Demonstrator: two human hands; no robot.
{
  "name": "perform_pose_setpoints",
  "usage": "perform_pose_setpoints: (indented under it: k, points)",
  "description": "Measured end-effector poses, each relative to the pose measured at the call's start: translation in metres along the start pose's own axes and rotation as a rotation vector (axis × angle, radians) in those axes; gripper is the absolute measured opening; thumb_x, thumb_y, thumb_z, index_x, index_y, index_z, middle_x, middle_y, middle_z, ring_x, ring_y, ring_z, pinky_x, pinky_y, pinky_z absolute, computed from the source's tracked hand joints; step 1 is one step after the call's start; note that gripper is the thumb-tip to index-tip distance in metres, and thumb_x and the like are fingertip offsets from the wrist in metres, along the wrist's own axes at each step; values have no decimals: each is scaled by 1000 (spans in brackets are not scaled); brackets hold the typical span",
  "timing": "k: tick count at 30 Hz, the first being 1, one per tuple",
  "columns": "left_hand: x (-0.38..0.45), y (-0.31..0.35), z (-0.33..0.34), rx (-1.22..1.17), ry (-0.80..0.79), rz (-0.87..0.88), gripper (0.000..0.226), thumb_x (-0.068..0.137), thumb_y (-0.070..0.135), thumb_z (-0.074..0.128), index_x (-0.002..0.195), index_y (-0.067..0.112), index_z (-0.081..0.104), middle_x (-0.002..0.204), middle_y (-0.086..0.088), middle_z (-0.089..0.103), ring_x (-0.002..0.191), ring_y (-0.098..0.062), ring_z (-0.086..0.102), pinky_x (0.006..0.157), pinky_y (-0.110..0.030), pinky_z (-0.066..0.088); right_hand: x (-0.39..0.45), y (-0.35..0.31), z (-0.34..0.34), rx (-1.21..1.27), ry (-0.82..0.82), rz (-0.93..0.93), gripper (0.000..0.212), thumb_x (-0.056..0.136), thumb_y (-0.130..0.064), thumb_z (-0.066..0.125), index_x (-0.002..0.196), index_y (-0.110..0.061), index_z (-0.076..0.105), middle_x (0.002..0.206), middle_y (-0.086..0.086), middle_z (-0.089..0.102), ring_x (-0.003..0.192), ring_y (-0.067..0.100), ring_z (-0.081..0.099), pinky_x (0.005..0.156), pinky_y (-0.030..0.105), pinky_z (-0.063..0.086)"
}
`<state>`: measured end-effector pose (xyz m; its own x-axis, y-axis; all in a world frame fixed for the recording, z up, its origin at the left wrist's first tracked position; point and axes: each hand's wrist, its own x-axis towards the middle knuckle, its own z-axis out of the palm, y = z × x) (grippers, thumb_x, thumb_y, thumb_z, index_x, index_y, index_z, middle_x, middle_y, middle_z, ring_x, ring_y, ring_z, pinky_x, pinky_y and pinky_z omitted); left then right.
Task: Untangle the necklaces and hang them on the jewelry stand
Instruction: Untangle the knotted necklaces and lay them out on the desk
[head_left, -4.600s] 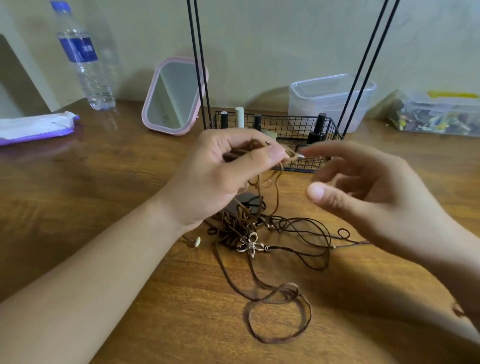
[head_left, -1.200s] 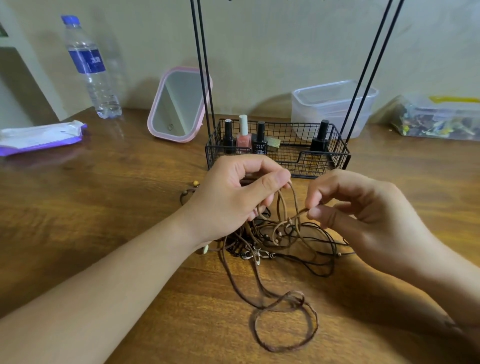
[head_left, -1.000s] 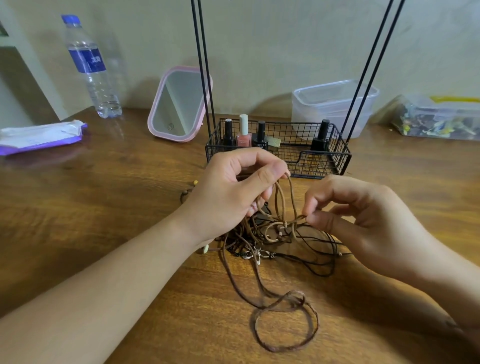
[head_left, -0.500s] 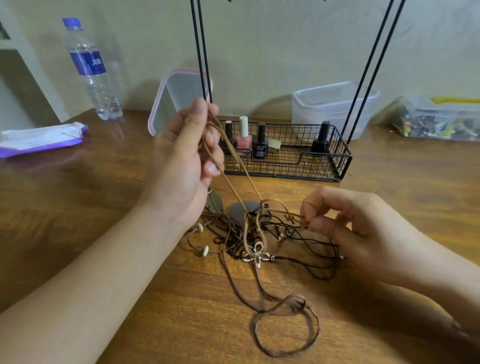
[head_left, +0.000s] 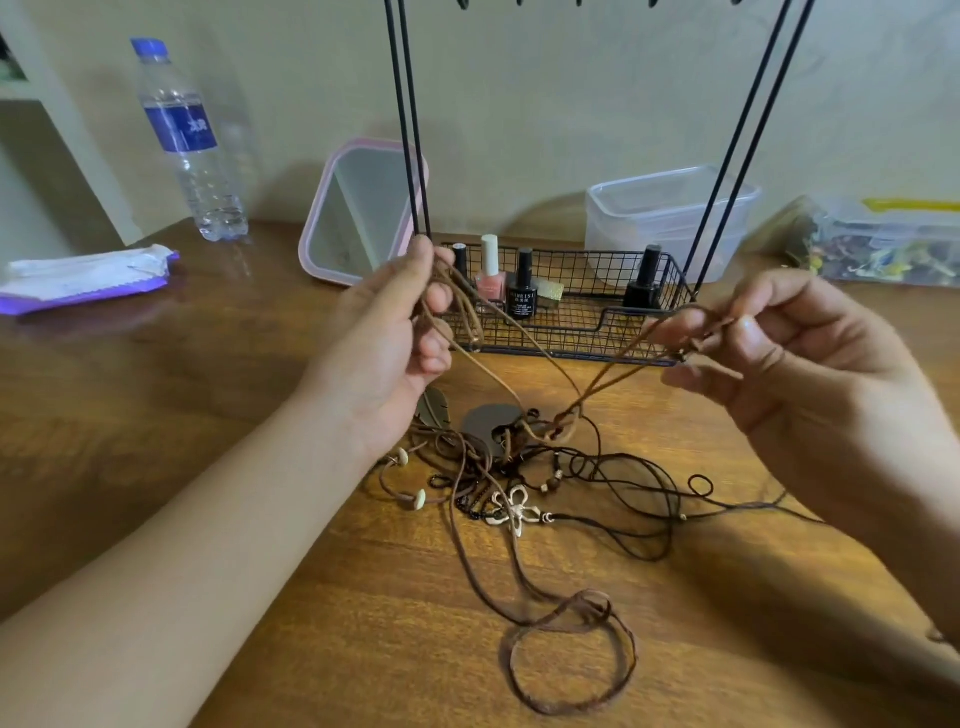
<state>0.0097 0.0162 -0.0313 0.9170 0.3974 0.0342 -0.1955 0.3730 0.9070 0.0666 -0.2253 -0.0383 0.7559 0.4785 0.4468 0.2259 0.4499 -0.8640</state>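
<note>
Two hands are raised apart over the wooden tabletop (head_left: 156, 389): the left hand (head_left: 395, 343) and right hand (head_left: 779, 358) each pinch the tan leather cord (head_left: 524, 338), drawn taut, probably to free it from the tangled dark necklaces (head_left: 545, 483) lying before the black wire jewelry stand (head_left: 571, 312).

Two bare forearms, sleeveless, no rings or watch

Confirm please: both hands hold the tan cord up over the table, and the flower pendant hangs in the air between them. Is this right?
Not quite. In the head view the left hand and right hand do hold the tan cord up, but the flower pendant lies on the table, among the tangled cords.
</note>
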Motion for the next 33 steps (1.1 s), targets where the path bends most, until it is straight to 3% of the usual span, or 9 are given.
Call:
perform_pose_setpoints:
  k: [4, 9, 13, 17, 25, 33]
  points:
    - [-6, -7, 5, 145, -130, 58, 20, 94, 31, 58, 84, 21, 73, 64, 5, 54, 51, -8, 39, 45, -17, 32, -1, 0, 3, 13, 22, 105, 5, 80, -12, 61, 83, -15, 61, 78, 9, 66, 76, 29, 67, 65, 36, 57]
    - [-13, -11, 11, 205, -256, 154, 15, 86, 32, 61, 86, 21, 73, 64, 3, 57, 50, -11, 43, 44, -17, 37, -5, 3, 7, -421, 103, 23, 12, 82, -14, 62, 92, -14, 67, 79, 6, 72, 68, 24, 59, 49, 28, 49]
    - [-19, -12, 16, 265, -360, 209, 15, 82, 33, 64, 85, 22, 74, 63, 2, 58, 48, -12, 43, 43, -16, 38, -7, 1, 16, -309, 59, -20, 11, 80, -11, 65, 88, -13, 72, 76, 10, 71, 59, 25, 60, 50, 29, 51]
    - [-23, -15, 19, 335, -365, 217, 18, 78, 27, 68, 86, 12, 74, 58, 1, 59, 44, -9, 43, 41, -15, 36, -6, -4, 26, -283, 52, -40, 15, 75, -15, 70, 89, -11, 68, 74, 9, 72, 60, 26, 66, 56, 33, 56]
    - [-28, -16, 21, 387, -464, 163, 13, 71, 28, 72, 70, 16, 71, 56, 1, 61, 45, -12, 45, 38, -15, 35, 0, -9, 32, 67, 118, 246, 32, 57, -14, 76, 87, -16, 66, 66, 1, 67, 59, 14, 67, 55, 26, 55]
    - [-29, -20, 25, 391, -460, 158, 13, 73, 25, 72, 76, 13, 75, 59, -5, 63, 44, -8, 46, 37, -16, 34, -3, -7, 37, 50, 58, 267, 30, 52, -8, 75, 81, -13, 72, 75, 9, 74, 63, 17, 70, 55, 27, 57]
